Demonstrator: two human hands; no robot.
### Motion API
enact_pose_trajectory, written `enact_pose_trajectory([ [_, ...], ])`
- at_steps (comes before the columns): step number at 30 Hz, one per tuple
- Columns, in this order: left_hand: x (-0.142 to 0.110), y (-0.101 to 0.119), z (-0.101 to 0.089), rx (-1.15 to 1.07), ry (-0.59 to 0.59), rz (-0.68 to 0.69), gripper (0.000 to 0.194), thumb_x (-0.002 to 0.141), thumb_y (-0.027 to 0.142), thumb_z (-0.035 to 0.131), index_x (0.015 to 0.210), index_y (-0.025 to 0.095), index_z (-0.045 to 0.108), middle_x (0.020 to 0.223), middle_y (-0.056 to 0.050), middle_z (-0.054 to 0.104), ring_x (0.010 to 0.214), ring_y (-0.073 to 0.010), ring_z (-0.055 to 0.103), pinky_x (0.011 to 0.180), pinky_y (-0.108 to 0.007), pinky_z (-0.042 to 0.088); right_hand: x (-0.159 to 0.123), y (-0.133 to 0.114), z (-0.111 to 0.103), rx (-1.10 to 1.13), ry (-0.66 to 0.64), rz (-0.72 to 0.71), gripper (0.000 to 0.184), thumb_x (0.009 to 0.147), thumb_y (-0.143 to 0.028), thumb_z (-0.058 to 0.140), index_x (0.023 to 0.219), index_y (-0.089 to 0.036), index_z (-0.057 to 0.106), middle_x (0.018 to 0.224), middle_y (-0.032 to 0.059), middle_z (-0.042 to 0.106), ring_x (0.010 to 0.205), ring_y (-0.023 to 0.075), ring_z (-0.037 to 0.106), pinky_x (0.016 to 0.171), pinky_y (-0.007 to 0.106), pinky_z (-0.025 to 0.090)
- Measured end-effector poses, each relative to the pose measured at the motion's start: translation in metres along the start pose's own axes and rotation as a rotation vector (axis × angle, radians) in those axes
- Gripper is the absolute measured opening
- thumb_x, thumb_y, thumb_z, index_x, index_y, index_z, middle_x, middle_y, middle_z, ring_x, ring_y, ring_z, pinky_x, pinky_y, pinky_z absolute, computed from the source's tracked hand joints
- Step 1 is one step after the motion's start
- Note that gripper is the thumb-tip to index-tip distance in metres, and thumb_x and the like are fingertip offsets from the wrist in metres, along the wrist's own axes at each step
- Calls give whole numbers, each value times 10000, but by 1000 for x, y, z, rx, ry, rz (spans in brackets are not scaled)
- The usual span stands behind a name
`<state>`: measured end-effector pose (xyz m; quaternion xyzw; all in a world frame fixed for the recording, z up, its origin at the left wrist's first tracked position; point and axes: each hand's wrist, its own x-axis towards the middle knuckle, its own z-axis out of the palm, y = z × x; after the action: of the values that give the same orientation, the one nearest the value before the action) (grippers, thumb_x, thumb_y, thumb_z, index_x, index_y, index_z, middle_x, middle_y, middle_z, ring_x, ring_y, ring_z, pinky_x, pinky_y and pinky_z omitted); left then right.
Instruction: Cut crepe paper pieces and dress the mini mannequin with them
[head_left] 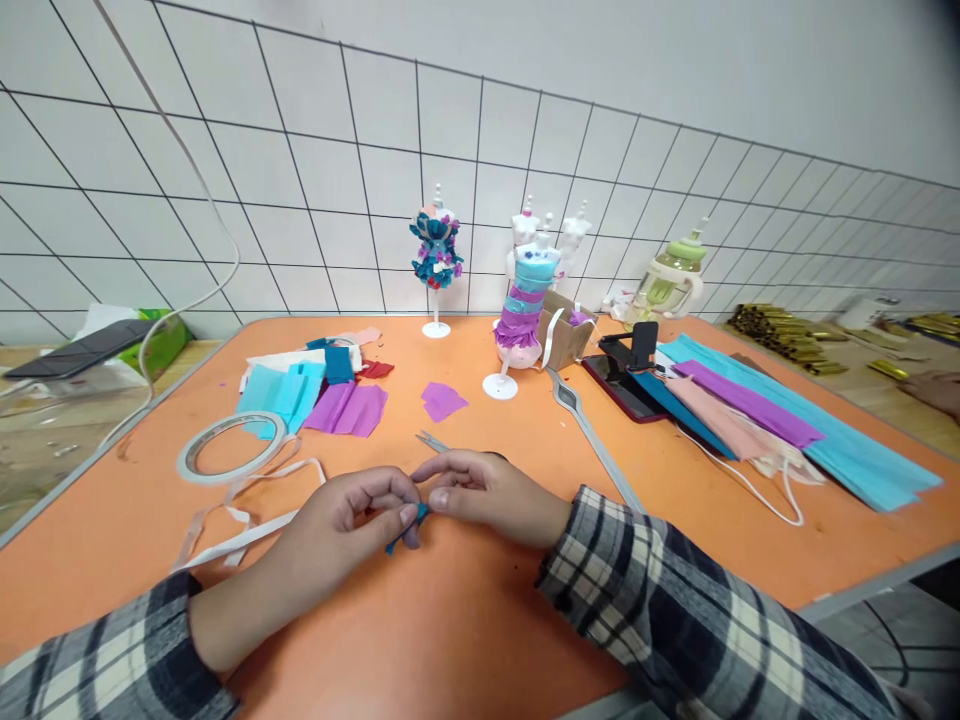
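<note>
Plaid sleeves point(697, 600) reach over the near side of the orange table point(450, 640); between the two hands, left of middle, is a small teal scrap point(422, 511); the left hand point(356, 515) pinches it; the right hand point(495, 495) is curled close at its right end, whether gripping I cannot tell; scissors point(430, 440) lie just beyond.

The left hand point(367, 512) pinches a tiny blue-green piece point(422, 511); the right hand point(484, 497) is right by it; scissors point(430, 440) poke out behind that hand; a tape roll point(225, 477) lies on the orange table point(337, 650); a little doll body point(519, 312) wears blue and purple.
</note>
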<state>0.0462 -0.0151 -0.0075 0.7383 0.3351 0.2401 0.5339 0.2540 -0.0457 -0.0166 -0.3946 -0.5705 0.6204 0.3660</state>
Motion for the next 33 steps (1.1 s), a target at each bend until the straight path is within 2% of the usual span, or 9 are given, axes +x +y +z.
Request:
enact_pose_trajectory([
  [5, 0, 3, -1, 97, 33, 32, 183, 850, 341, 587, 744, 203, 645, 634, 7, 650, 581, -145, 602, 570, -245, 491, 0, -2, -6, -95, -39, -2, 252, 758, -394, 767, 867, -190, 667, 613, -57, 461, 582, 107, 455, 597, 240, 368],
  [9, 0, 2, -1, 173, 48, 47, 199, 841, 349, 576, 724, 203, 643, 644, -1, 643, 589, -154, 588, 566, -251, 499, 1, 0, -8, -26, -47, -32, 245, 714, -322, 789, 730, -178, 592, 729, -15, 590, 671, 114, 533, 642, 239, 423],
  [13, 0, 3, -1, 248, 62, 58, 202, 842, 349, 556, 722, 205, 635, 653, -5, 644, 598, -161, 590, 574, -256, 500, 0, -1, -9, 140, -98, 97, 311, 747, -374, 759, 910, -171, 589, 775, 1, 658, 667, 109, 593, 665, 250, 498],
  [17, -1, 6, -1, 389, 121, 81, 219, 834, 350, 527, 695, 210, 622, 617, 5, 621, 579, -165, 581, 574, -263, 480, 0, -1, -9, 86, -28, 151, 435, 733, -301, 769, 1136, -197, 642, 703, -52, 540, 604, 94, 545, 528, 225, 535],
  [22, 1, 5, -2, 461, 208, 80, 202, 826, 353, 533, 716, 221, 639, 565, 25, 615, 567, -170, 591, 574, -262, 468, 3, -1, -5, -32, 208, 127, 218, 720, -288, 772, 872, -147, 704, 642, -50, 487, 559, 76, 488, 461, 199, 523],
  [24, 2, 3, -2, 472, 231, 81, 182, 822, 335, 531, 728, 224, 641, 566, 28, 629, 566, -170, 601, 587, -264, 475, 2, -3, -4, 3, 255, 111, 289, 708, -266, 781, 967, -163, 702, 694, -41, 535, 575, 81, 516, 468, 207, 536],
  [27, 2, 3, 0, 497, 248, 109, 168, 810, 323, 533, 738, 228, 651, 604, 16, 666, 588, -180, 624, 603, -274, 487, 0, -4, -4, 115, 245, 136, 476, 710, -259, 787, 1164, -199, 658, 806, -14, 596, 649, 100, 567, 487, 212, 556],
  [30, 2, 4, 1, 521, 244, 134, 178, 812, 337, 537, 737, 233, 661, 619, 8, 682, 593, -186, 631, 604, -280, 489, -1, -3, -6, 194, 202, 190, 377, 753, -301, 762, 1100, -174, 685, 876, 36, 660, 693, 113, 584, 489, 206, 553],
  [33, 2, 3, 1, 532, 238, 115, 179, 813, 350, 548, 734, 235, 661, 616, 13, 679, 591, -183, 623, 604, -276, 485, 1, -1, -5, 152, 256, 200, 235, 740, -245, 750, 955, -160, 706, 786, 25, 659, 658, 113, 585, 483, 200, 536],
])
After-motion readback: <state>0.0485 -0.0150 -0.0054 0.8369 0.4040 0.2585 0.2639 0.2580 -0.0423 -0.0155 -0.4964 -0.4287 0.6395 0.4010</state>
